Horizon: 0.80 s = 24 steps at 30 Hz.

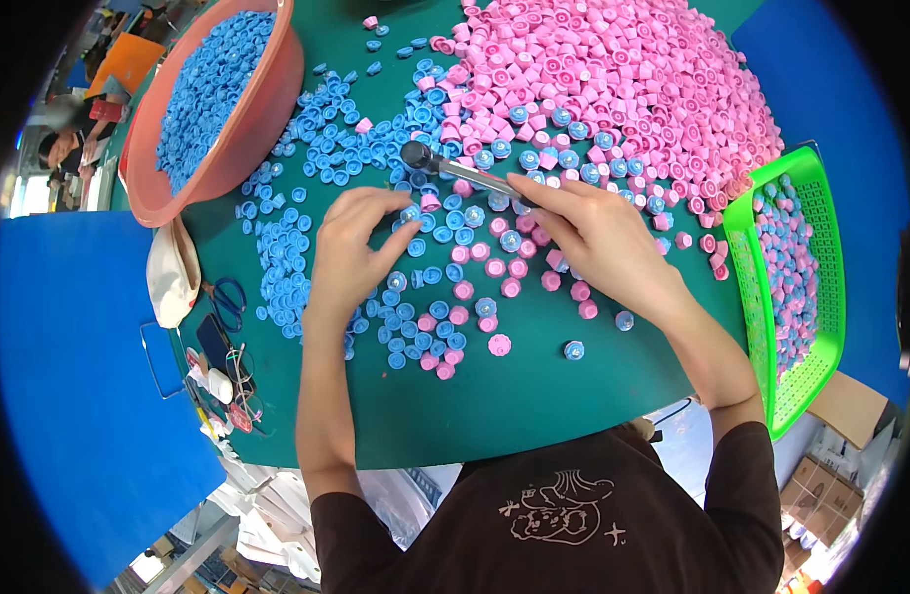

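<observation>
My right hand [591, 236] grips the handle of a small metal hammer [445, 166], whose dark head hangs over the blue caps near the middle of the green table [534, 396]. My left hand [354, 247] rests on the table with thumb and fingers pinching a small blue cap [409, 213] set on a pink piece. Around both hands lie several loose blue caps [277, 257] and pink caps [494, 267], some joined as pink-and-blue pairs [574, 349].
A large heap of pink caps [623, 79] fills the far right. A salmon basin [277, 109] holds blue caps at the far left. A green basket [762, 297] of joined pieces stands at the right edge. Blue scissors [229, 297] and small items lie at the left edge.
</observation>
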Each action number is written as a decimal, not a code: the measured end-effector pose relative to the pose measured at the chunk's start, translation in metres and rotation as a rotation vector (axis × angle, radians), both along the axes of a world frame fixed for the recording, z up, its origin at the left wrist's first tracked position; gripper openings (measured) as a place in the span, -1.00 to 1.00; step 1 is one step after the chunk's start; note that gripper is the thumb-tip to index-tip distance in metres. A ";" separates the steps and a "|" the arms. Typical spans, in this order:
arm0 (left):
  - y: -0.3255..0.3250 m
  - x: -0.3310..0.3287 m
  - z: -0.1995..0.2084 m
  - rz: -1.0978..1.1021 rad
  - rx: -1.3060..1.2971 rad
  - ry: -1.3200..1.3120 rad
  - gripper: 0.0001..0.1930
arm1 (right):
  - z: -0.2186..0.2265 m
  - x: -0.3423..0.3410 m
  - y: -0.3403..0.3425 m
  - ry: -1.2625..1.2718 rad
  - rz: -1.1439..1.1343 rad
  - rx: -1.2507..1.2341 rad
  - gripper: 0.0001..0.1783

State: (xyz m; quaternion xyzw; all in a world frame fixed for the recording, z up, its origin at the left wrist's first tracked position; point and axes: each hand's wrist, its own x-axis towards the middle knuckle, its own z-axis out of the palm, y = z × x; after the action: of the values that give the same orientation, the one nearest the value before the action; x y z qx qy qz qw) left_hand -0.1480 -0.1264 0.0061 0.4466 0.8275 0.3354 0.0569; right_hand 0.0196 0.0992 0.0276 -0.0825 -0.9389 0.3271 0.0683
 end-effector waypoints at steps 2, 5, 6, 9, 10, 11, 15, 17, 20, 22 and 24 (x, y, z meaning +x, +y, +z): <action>-0.002 0.004 -0.001 -0.099 0.005 0.087 -0.72 | 0.004 0.007 0.003 0.007 -0.002 -0.051 -0.55; 0.000 0.009 -0.004 -0.208 -0.070 0.208 -0.70 | 0.008 0.012 0.008 -0.004 -0.021 -0.128 -0.56; 0.000 0.009 -0.008 -0.186 -0.072 0.214 -0.71 | 0.008 0.013 0.009 0.023 -0.040 -0.142 -0.56; 0.003 0.003 -0.013 -0.149 -0.057 0.200 -0.71 | 0.012 0.017 0.015 0.018 -0.078 -0.132 -0.57; 0.003 0.002 -0.014 -0.130 -0.044 0.181 -0.72 | 0.012 0.018 0.016 -0.013 -0.092 -0.114 -0.57; 0.002 0.001 -0.014 -0.130 -0.044 0.181 -0.72 | 0.013 0.019 0.017 -0.014 -0.092 -0.114 -0.57; 0.003 -0.002 -0.009 -0.073 0.026 0.125 -0.75 | 0.015 0.020 0.016 -0.045 -0.057 -0.019 -0.56; 0.003 -0.004 -0.005 -0.049 0.074 0.100 -0.76 | 0.015 0.018 0.014 -0.061 -0.048 -0.005 -0.56; 0.002 -0.005 -0.004 0.124 0.094 0.155 -0.78 | 0.012 0.017 0.014 -0.046 -0.059 0.021 -0.56; 0.001 -0.008 -0.004 0.148 0.061 0.133 -0.78 | 0.012 0.020 0.019 -0.019 -0.095 0.026 -0.55; 0.001 -0.009 -0.004 0.174 0.029 0.111 -0.78 | 0.010 0.023 0.024 -0.010 -0.108 0.013 -0.56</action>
State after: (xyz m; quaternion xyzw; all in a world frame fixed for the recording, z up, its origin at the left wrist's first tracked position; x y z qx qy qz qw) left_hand -0.1569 -0.1258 0.0024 0.3915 0.8602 0.3258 -0.0248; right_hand 0.0424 0.1233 0.0374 -0.1344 -0.9354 0.3166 0.0818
